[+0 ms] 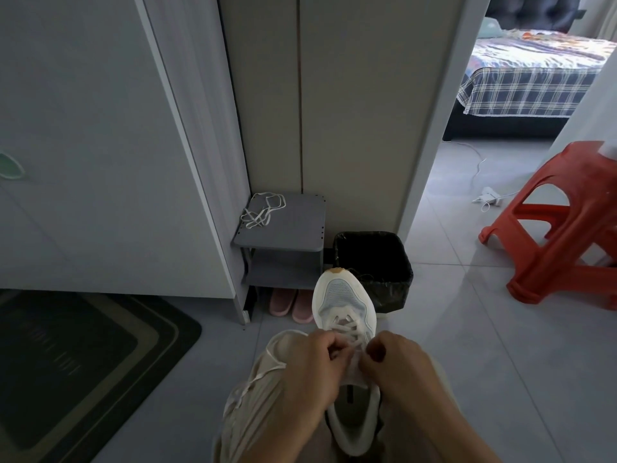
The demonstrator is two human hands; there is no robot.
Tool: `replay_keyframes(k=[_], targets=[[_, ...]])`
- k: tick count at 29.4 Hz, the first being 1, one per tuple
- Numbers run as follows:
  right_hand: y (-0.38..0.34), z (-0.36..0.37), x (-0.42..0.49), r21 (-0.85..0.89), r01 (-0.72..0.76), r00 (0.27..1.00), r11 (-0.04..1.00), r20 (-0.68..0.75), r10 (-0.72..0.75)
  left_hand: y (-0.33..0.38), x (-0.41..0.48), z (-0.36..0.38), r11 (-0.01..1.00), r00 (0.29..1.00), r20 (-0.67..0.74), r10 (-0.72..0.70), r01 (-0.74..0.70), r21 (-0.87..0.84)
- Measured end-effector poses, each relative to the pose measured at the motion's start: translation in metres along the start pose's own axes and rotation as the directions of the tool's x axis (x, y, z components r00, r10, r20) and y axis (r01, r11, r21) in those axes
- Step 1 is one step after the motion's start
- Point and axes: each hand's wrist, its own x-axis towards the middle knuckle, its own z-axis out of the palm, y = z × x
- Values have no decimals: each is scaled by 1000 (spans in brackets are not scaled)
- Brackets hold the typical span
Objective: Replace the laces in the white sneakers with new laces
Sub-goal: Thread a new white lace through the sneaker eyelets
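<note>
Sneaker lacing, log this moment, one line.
left hand: pinches lace | right hand: pinches lace | sneaker: toe forward | loose laces: on shelf

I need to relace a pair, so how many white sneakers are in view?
1: the white sneaker at bottom centre, toe pointing away. A second may be hidden.
</note>
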Motion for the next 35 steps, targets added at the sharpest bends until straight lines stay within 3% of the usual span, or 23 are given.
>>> replay_keyframes(k=[3, 7, 12, 17, 26, 32, 35], targets=[[3, -2, -3, 5, 42, 997, 999, -67, -41, -8, -5, 12, 997, 998, -25, 51, -50, 60], [11, -4, -9, 258, 34, 996, 966, -88, -12, -5, -8, 21, 997, 998, -69, 0, -5, -75], [19, -7, -10, 381, 18, 999, 924, -46, -1, -2, -6, 28, 993, 995, -104, -4, -8, -118], [21, -5, -11, 382, 18, 999, 924, -36, -5, -2, -3, 29, 998, 995, -89, 53, -55, -22], [20, -1, -12, 303, 62, 996, 951, -87, -37, -3, 4, 24, 997, 1000, 10, 24, -23, -71], [26, -2, -8, 397, 39, 997, 917, -74, -10, 4, 5, 24, 981, 987, 38, 157, -160, 108], [39, -10, -3, 454, -3, 992, 891, -109, 59, 4, 11, 6, 981, 980, 43, 193, -193, -5]])
